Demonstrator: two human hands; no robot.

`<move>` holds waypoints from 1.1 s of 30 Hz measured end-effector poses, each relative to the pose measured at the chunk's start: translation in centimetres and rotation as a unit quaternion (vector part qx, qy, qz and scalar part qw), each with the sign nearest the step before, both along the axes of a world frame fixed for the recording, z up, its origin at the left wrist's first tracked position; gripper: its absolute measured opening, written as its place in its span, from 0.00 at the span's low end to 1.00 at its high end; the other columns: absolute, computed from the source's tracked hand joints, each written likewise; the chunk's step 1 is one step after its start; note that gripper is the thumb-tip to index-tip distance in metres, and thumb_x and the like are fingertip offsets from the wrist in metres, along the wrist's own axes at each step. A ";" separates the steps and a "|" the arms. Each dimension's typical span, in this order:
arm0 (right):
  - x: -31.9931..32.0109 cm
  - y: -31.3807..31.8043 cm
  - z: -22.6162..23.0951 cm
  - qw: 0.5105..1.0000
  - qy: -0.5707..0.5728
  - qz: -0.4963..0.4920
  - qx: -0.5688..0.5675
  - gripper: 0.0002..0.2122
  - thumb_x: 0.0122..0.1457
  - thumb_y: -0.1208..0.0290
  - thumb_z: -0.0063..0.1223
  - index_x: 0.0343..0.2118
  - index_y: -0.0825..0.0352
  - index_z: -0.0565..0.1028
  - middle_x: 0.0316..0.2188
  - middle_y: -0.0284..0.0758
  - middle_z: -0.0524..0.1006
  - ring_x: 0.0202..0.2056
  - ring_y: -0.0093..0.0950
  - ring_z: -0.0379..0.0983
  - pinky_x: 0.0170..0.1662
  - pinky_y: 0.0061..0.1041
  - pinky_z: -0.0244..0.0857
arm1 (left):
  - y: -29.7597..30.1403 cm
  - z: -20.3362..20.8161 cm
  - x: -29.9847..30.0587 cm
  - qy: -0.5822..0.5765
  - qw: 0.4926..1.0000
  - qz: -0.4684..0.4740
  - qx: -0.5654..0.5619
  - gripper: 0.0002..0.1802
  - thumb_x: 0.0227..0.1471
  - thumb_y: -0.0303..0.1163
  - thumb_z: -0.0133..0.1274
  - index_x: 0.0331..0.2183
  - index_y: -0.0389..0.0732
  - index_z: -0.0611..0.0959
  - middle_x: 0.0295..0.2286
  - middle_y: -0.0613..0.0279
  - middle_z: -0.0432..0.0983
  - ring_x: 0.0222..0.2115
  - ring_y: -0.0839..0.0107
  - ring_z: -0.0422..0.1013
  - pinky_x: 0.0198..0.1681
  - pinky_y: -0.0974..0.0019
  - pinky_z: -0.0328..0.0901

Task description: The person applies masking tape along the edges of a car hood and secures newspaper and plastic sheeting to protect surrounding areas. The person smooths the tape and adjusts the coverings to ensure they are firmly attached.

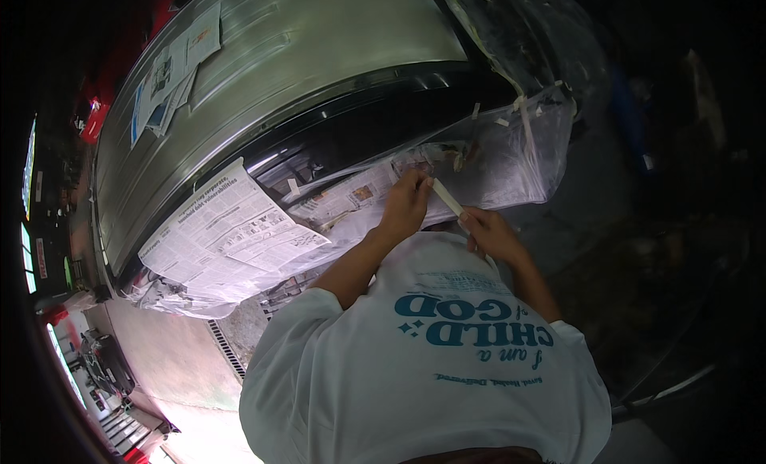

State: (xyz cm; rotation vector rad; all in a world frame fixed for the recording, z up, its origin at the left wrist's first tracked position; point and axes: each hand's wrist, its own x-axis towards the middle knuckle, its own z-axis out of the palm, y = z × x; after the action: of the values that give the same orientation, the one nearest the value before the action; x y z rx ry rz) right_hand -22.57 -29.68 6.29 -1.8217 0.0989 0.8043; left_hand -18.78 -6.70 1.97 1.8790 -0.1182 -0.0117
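Spanning the gap between both hands in the head view, a strip of pale tape point(448, 197) slants beside the plastic-draped flank of a vehicle point(343, 33) — the left hand point(407, 202) pinches its upper end, the right hand point(490, 232) grips its lower end. Left of them hangs a newspaper sheet point(231, 229); clear plastic sheeting point(549, 149) spreads rightward — more newspapers point(187, 53) lie on the silver roof point(263, 73).

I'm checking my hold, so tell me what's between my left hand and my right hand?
A pale strip, probably tape, spans from your left hand to your right hand, as the head view shows.
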 end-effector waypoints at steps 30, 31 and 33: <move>22.2 -7.9 0.0 0.962 -0.155 -0.108 0.198 0.39 0.61 0.77 0.61 0.75 0.60 0.57 0.26 0.29 0.79 0.24 0.16 0.70 0.31 0.21 0.68 | -2.1 0.4 27.5 -0.106 0.962 -0.042 0.249 0.09 0.71 0.36 0.46 0.43 0.40 0.72 0.37 0.38 0.73 0.41 0.31 0.71 0.42 0.39 0.65; 22.1 -8.0 -0.1 0.960 -0.146 -0.116 0.210 0.39 0.61 0.76 0.61 0.75 0.61 0.57 0.26 0.29 0.79 0.24 0.16 0.71 0.31 0.21 0.68 | -2.1 0.1 27.8 -0.101 0.960 -0.043 0.257 0.09 0.71 0.36 0.46 0.43 0.40 0.72 0.37 0.38 0.74 0.41 0.31 0.71 0.42 0.38 0.65; 22.4 -8.0 0.1 0.960 -0.132 -0.118 0.218 0.39 0.61 0.76 0.61 0.75 0.61 0.58 0.27 0.30 0.79 0.25 0.16 0.72 0.32 0.21 0.69 | -1.9 0.2 27.8 -0.053 0.960 -0.035 0.274 0.10 0.71 0.38 0.46 0.42 0.41 0.72 0.37 0.37 0.75 0.42 0.32 0.71 0.43 0.38 0.66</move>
State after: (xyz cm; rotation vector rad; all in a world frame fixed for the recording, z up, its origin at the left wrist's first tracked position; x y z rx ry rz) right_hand -0.14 -37.69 6.42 -1.4471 -0.0338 0.3714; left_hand 8.97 -8.65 2.17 2.4292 -0.2776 0.0104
